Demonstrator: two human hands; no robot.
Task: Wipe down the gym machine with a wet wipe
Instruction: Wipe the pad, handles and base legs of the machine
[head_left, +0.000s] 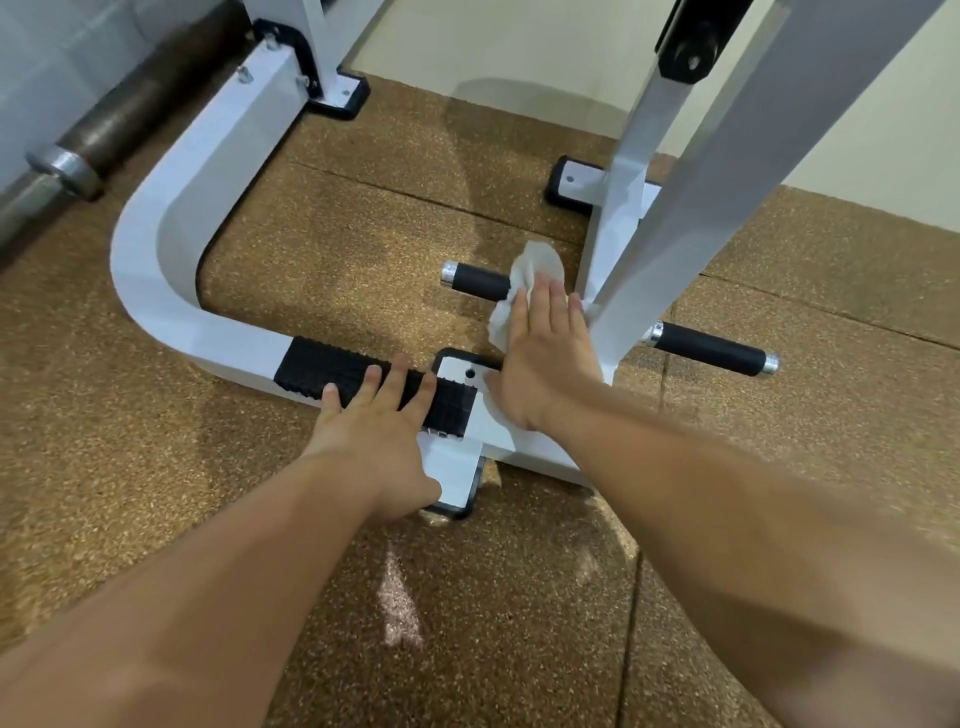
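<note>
**Wiping at the base of the machine, most of the frame still to do**

Nearest the camera, two bare forearms reach forward and down over the speckled rubber floor (467, 623) toward the low white frame of the gym machine (156, 249).

The left hand (374, 431) lies flat, palm down, on the black ribbed pad (311, 371) that wraps the frame's front bar. Its fingers are spread and straight, grasping nothing; it looks like a brace for the body's weight.

Just beyond that pad and to its right, the right hand (540, 358) is also flat and open, fingers together and pointing away from the person. It presses the white wet wipe (524, 280) down against the machine where the slanted upright post (675, 208) meets the base. The wipe is crumpled; part of it sticks out past the fingertips and part shows along the hand's left edge, draped over the inner end of a black foam peg (480, 283) that juts out left of the post. A matching peg (711, 351) juts out to the right of the post, clear of the wipe.

As a judgement, the job is in its middle. No streaks or wet marks can be made out on the white paint, so what is already clean cannot be told. Left of the pad, the curved corner of the frame runs back to a bolted foot (337, 98), far from the wipe. A barbell (104, 135) lies on the floor past that corner.
</note>
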